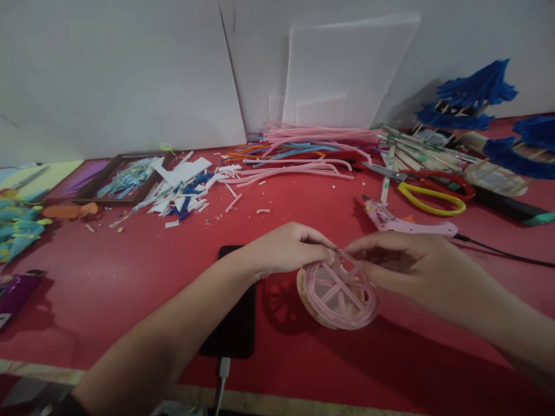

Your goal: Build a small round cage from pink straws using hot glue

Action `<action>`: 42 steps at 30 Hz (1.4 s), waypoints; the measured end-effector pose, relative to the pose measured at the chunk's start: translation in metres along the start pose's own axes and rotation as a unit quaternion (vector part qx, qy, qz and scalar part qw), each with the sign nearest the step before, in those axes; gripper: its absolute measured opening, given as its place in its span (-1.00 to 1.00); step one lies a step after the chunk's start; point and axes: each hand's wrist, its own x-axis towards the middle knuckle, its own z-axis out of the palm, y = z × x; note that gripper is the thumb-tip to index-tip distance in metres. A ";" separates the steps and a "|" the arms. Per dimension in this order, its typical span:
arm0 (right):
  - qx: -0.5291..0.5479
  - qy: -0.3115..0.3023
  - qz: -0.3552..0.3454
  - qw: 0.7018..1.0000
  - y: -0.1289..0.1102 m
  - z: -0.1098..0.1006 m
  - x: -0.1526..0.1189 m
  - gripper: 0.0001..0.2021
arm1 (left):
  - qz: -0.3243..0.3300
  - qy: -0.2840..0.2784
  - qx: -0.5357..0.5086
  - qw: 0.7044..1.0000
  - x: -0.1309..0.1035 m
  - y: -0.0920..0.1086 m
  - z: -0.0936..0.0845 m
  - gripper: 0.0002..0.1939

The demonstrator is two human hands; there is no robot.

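Observation:
A small pink spoked wheel (340, 292), with a tan layer behind its rim, is held tilted above the red table. My left hand (292, 248) pinches its upper left edge between thumb and fingers. On the upper right edge, my right hand (403, 260) has its thumb and fingertips closed on the rim. Whether a smaller piece is between the right fingertips cannot be made out. Below my left forearm lies a black phone (236, 323) with a white cable (223, 372) plugged in. The wheel's shadow falls on the table beside the phone.
Behind my hands lie pink strips (303, 167), white and blue scraps (182, 190) and a brown frame (121, 179). To the right are a pink glue gun (416, 227), scissors with red and yellow handles (433, 196) and blue-topped stick models (477, 86). White boards (347, 69) stand at the back.

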 end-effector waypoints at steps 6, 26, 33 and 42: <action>-0.022 0.015 -0.022 0.999 -0.004 0.001 0.001 -0.77 | 0.019 -0.019 0.067 0.997 0.004 0.004 -0.004 -0.80; -0.049 0.024 -0.103 0.993 0.000 0.000 0.000 -0.83 | -0.038 -0.079 -0.018 0.996 0.002 -0.003 -0.004 -0.79; -0.057 0.012 -0.124 0.991 -0.003 0.001 0.001 -0.81 | -0.047 -0.081 -0.031 0.995 0.003 -0.001 -0.001 -0.86; -0.120 -0.003 -0.069 0.990 -0.004 -0.001 -0.006 -0.81 | 0.013 -0.048 0.068 0.996 -0.002 -0.002 -0.002 -0.83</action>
